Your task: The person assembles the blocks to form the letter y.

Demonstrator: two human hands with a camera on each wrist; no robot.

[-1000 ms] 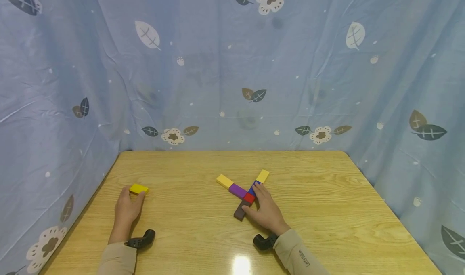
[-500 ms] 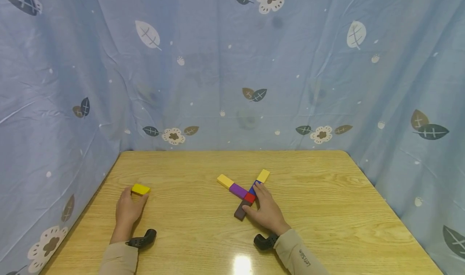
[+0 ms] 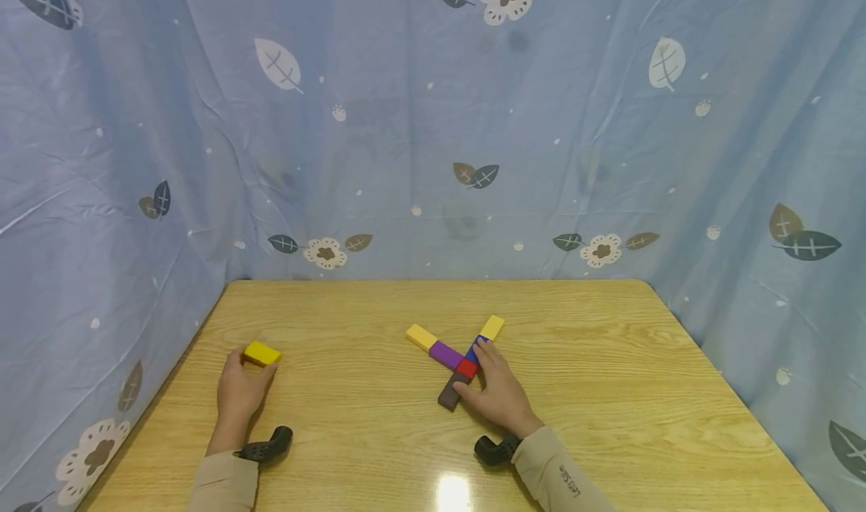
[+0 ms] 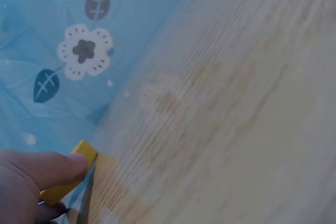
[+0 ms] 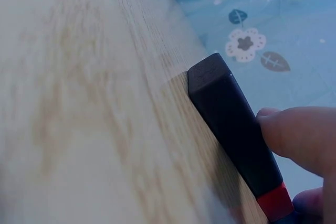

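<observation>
In the head view my left hand (image 3: 240, 392) pinches a bright yellow block (image 3: 262, 353) between thumb and fingers at the table's left side. The left wrist view shows the thumb against the same yellow block (image 4: 65, 186). My right hand (image 3: 499, 393) rests on a joined row of blocks. Its thumb touches the dark brown block (image 3: 452, 393) and its fingertips lie on the blue block (image 3: 473, 351), partly covering it. Between these two sits a red block (image 3: 467, 368). A purple block (image 3: 446, 355) branches left from it. Paler yellow blocks stand at both far ends, one left (image 3: 422, 337), one right (image 3: 493, 327).
The wooden table (image 3: 338, 422) carries everything, and its far edge meets a blue patterned curtain (image 3: 379, 159). More curtain hangs along both sides. Black wrist devices, left (image 3: 269, 446) and right (image 3: 496, 450), stick out near each cuff.
My left hand and its yellow block have shifted only slightly, and the block's angle looks a little different. The right hand and the row of blocks stay in place.
</observation>
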